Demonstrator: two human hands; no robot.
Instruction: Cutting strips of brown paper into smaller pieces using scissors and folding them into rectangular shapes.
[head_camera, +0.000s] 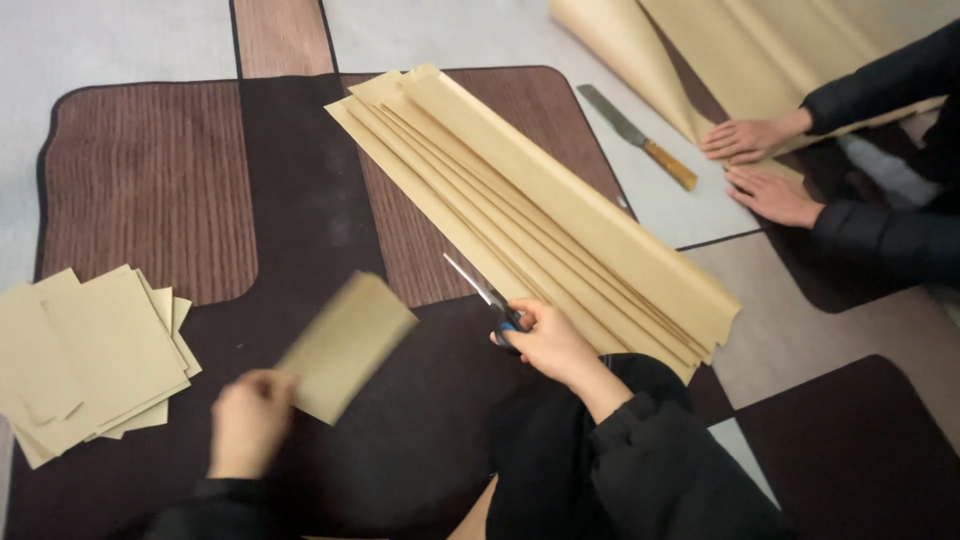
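Cut sheets (90, 355) left on mat (150, 180), folded paper (540, 215) right, knife (637, 136) behind

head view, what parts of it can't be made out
- Cut sheet in the left hand: motion-blurred, its edges smear.
- Scissors: handles hidden inside the right hand.
- Folded paper strip: near end hidden behind the right arm, layer count unclear.
- Paper roll: cut off by the top edge.
- Another person's hands: their body cut off by the right edge.
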